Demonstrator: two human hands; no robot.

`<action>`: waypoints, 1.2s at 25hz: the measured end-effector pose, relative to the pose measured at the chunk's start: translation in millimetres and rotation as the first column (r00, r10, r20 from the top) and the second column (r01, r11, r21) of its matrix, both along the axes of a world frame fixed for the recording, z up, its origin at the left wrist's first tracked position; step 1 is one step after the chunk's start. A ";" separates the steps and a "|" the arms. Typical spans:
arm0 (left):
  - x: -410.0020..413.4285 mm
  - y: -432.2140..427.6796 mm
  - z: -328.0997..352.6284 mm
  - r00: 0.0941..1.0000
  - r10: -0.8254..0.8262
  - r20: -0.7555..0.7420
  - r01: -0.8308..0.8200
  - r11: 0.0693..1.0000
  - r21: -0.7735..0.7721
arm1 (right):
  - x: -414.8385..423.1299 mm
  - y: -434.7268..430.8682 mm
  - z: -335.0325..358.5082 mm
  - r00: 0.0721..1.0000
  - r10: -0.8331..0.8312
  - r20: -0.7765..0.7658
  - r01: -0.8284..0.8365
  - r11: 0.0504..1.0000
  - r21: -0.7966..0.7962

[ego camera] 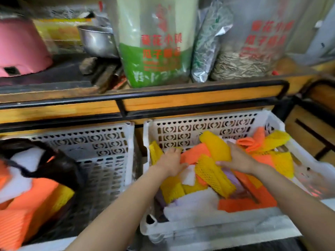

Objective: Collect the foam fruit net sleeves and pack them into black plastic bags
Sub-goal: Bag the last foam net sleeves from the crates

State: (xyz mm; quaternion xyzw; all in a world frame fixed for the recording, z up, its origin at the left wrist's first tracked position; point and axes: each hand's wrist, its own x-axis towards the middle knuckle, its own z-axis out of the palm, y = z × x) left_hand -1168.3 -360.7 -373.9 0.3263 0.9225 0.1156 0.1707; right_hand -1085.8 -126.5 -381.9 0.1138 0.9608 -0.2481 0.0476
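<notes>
Right hand (pixel 237 160) gripping yellow sleeve (pixel 215 145), left hand (pixel 171 162) flat, white crate (pixel 199 122) under shelf (pixel 181 100)

Left forearm (pixel 126 201): bare, enters from the bottom edge, slants up and to the right, wrist straight.
Left hand (pixel 171 163): palm down, fingers stretched forward and slightly spread, thumb out to the right; lies flat, grips nothing.
Right forearm (pixel 290 192): bare, enters from the lower right corner, slants up and to the left, wrist slightly bent.
Right hand (pixel 237 160): palm down, fingers curled over a yellow sleeve (pixel 214 147), thumb stretched left along it; holds the sleeve.
Hands: near each other, level, not touching.
</notes>
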 end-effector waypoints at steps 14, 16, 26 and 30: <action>3.4 50.2 -23.2 0.923 0.050 0.382 -0.136 0.970 0.204 | -11.6 -10.7 -15.8 0.997 -0.008 -0.071 -0.013 0.956 -0.293; 7.3 48.6 -19.2 0.942 0.058 0.330 -0.127 0.973 0.192 | -8.7 -7.5 -6.0 0.990 -0.044 -0.137 0.002 0.955 -0.298; 7.7 28.7 7.7 0.967 0.095 0.238 -0.174 0.926 0.335 | 47.6 56.6 30.1 0.964 -0.005 0.267 0.026 0.997 -0.075; 15.9 27.2 16.7 0.952 0.168 0.255 -0.268 0.860 0.434 | 48.1 51.3 2.4 0.942 -0.029 0.336 0.027 1.000 0.012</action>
